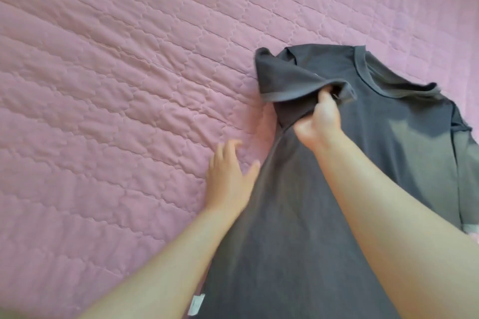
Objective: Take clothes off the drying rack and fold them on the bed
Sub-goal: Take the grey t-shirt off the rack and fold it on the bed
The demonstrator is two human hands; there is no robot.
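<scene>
A dark grey T-shirt [404,142] lies spread on the pink quilted bed [116,85], collar toward the far side. My right hand [320,122] grips the shirt's left sleeve and side fabric, lifting it so the sleeve drapes over my fingers. My left hand [229,179] has its fingers spread; it rests on the quilt at the shirt's left edge, thumb touching the grey cloth. A white care label [196,304] shows at the shirt's lower left hem. The right sleeve lies flat at the far right.
The pink quilt stretches wide to the left and beyond the shirt. A bit of white fabric [472,233] peeks out at the right edge under the shirt. The drying rack is out of view.
</scene>
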